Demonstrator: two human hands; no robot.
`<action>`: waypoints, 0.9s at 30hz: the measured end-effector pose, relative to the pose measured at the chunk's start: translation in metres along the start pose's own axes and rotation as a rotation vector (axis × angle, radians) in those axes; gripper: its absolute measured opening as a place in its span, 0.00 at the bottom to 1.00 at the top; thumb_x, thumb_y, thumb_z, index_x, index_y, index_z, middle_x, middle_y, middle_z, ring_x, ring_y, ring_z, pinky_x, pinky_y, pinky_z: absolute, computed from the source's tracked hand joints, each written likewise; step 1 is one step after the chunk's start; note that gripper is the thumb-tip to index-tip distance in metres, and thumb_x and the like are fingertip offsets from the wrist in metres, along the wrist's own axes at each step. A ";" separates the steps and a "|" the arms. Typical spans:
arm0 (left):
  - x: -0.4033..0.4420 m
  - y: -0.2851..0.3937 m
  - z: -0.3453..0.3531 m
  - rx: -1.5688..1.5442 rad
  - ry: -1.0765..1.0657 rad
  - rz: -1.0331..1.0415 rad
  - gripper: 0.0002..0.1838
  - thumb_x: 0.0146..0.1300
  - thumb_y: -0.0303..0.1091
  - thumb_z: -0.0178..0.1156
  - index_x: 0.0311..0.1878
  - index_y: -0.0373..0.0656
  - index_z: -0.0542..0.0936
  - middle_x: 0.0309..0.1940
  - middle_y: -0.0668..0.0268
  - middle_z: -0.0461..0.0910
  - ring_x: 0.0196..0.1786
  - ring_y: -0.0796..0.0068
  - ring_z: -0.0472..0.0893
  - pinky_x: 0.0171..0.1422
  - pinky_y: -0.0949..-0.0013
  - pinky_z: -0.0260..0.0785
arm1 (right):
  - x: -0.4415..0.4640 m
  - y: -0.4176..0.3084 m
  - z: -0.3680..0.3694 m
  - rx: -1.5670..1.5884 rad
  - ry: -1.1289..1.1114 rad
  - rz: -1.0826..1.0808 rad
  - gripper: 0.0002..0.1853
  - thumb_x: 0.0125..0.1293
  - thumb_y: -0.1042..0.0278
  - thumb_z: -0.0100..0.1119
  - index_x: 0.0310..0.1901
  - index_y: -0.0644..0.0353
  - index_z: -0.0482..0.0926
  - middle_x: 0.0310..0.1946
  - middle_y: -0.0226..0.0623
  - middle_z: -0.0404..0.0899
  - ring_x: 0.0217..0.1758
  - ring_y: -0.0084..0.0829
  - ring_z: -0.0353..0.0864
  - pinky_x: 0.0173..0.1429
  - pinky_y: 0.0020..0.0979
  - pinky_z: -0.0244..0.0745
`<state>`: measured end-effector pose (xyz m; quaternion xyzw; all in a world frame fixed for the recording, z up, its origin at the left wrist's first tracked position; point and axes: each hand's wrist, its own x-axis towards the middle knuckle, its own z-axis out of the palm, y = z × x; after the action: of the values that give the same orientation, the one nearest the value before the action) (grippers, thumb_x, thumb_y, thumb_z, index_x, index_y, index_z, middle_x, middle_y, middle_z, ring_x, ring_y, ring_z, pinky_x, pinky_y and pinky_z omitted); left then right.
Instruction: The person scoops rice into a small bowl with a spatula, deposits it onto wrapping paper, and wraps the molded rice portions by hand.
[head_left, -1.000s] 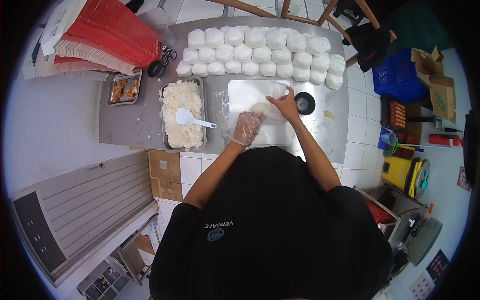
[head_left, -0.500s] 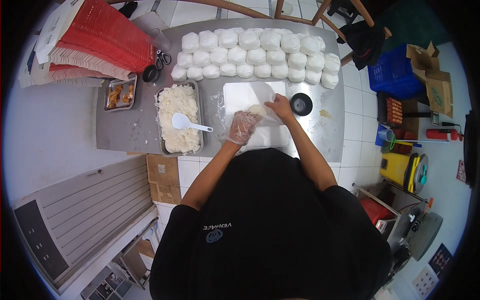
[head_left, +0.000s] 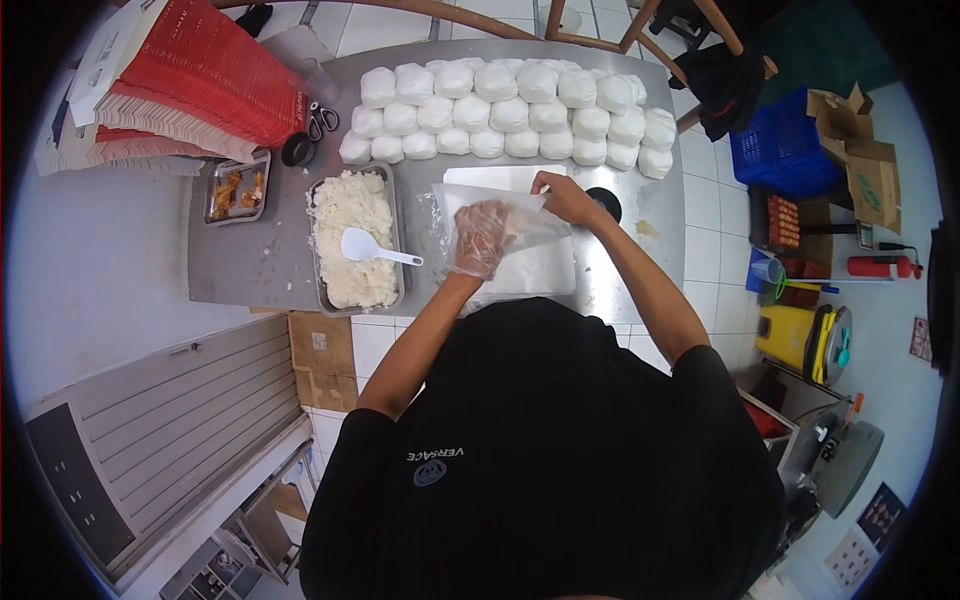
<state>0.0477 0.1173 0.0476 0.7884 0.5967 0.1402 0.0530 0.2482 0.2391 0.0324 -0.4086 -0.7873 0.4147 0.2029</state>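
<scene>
My left hand (head_left: 482,240), in a clear plastic glove, has its fingers curled around a rice ball (head_left: 517,236), which is mostly hidden by the hand and paper. A translucent sheet of wrapping paper (head_left: 540,232) lies partly over the fingers. With thumb and fingertips, my bare right hand (head_left: 568,198) pinches the sheet's upper right edge. Beneath both hands is a stack of white paper sheets (head_left: 545,275). To the left stands a metal tray of cooked rice (head_left: 350,205), with a white rice paddle (head_left: 372,246) lying on the rice.
Rows of white wrapped bundles (head_left: 510,113) line the table's far side. A black bowl (head_left: 606,203) sits behind my right wrist. On the left are a small food tray (head_left: 238,188), scissors (head_left: 320,120), a black round container (head_left: 298,150) and stacked red packaging (head_left: 205,75).
The paper's left part has come across over my left hand, which sits slightly farther left. My right hand has shifted a little right and away from me, still pinching the sheet.
</scene>
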 end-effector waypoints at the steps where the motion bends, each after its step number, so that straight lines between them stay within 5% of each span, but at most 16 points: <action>1: 0.005 0.003 -0.003 0.019 -0.015 -0.080 0.36 0.51 0.54 0.68 0.62 0.49 0.73 0.61 0.65 0.72 0.64 0.58 0.68 0.69 0.48 0.52 | -0.002 -0.003 -0.003 -0.029 -0.067 0.117 0.13 0.53 0.81 0.57 0.42 0.63 0.78 0.32 0.45 0.76 0.40 0.37 0.79 0.46 0.34 0.73; 5: 0.027 0.007 -0.022 0.111 0.049 -0.114 0.48 0.43 0.58 0.72 0.68 0.49 0.68 0.67 0.65 0.68 0.71 0.54 0.62 0.74 0.48 0.46 | -0.005 -0.008 -0.001 0.060 -0.034 0.051 0.12 0.50 0.84 0.54 0.38 0.62 0.78 0.33 0.46 0.76 0.45 0.43 0.78 0.49 0.36 0.72; 8: 0.042 0.003 -0.029 0.185 -0.025 -0.080 0.51 0.41 0.59 0.73 0.70 0.52 0.66 0.68 0.66 0.68 0.73 0.57 0.61 0.77 0.46 0.41 | -0.009 -0.004 -0.005 -0.231 -0.108 -0.217 0.13 0.47 0.85 0.52 0.35 0.61 0.77 0.35 0.45 0.75 0.46 0.46 0.75 0.49 0.38 0.71; 11: 0.053 -0.013 -0.019 0.095 -0.115 0.075 0.43 0.42 0.57 0.73 0.63 0.53 0.74 0.60 0.66 0.76 0.67 0.62 0.70 0.76 0.45 0.44 | -0.018 -0.020 -0.018 -0.236 -0.159 -0.230 0.12 0.47 0.84 0.53 0.35 0.60 0.77 0.38 0.40 0.75 0.47 0.45 0.73 0.50 0.41 0.70; 13: 0.059 -0.020 -0.002 0.057 -0.531 0.171 0.30 0.46 0.59 0.70 0.49 0.52 0.81 0.50 0.66 0.81 0.58 0.65 0.78 0.72 0.39 0.51 | -0.023 -0.021 -0.025 -0.431 -0.300 -0.186 0.13 0.50 0.82 0.55 0.38 0.58 0.77 0.43 0.38 0.73 0.51 0.44 0.72 0.51 0.41 0.70; 14: 0.052 -0.025 0.007 -0.022 -0.316 0.269 0.21 0.51 0.56 0.68 0.38 0.50 0.82 0.39 0.64 0.82 0.46 0.62 0.82 0.66 0.48 0.62 | -0.026 -0.022 -0.026 -0.433 -0.296 -0.184 0.13 0.50 0.82 0.55 0.38 0.58 0.77 0.43 0.38 0.73 0.51 0.44 0.72 0.51 0.41 0.70; 16: 0.049 -0.024 0.012 0.000 -0.341 0.313 0.18 0.53 0.53 0.66 0.38 0.49 0.81 0.36 0.62 0.82 0.44 0.61 0.82 0.62 0.51 0.64 | -0.038 -0.028 -0.026 -0.728 -0.200 -0.216 0.16 0.52 0.81 0.56 0.44 0.56 0.75 0.45 0.38 0.72 0.52 0.43 0.72 0.53 0.43 0.69; 20: 0.034 -0.025 0.019 -0.074 -0.231 0.360 0.11 0.58 0.45 0.62 0.35 0.48 0.80 0.29 0.59 0.81 0.37 0.57 0.81 0.52 0.56 0.69 | -0.051 -0.052 -0.006 -0.715 -0.097 -0.409 0.17 0.56 0.78 0.56 0.49 0.54 0.74 0.45 0.37 0.72 0.54 0.40 0.72 0.57 0.47 0.67; 27: 0.015 -0.028 0.022 -0.140 0.069 0.432 0.08 0.61 0.40 0.58 0.38 0.47 0.79 0.34 0.62 0.77 0.41 0.58 0.78 0.53 0.52 0.67 | -0.061 -0.039 -0.019 -0.838 -0.337 -0.366 0.13 0.57 0.73 0.57 0.46 0.54 0.76 0.46 0.36 0.73 0.54 0.38 0.72 0.54 0.46 0.67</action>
<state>0.0318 0.1415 0.0222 0.8869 0.4042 0.2164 0.0559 0.2785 0.1862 0.0763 -0.2371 -0.9674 0.0799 -0.0399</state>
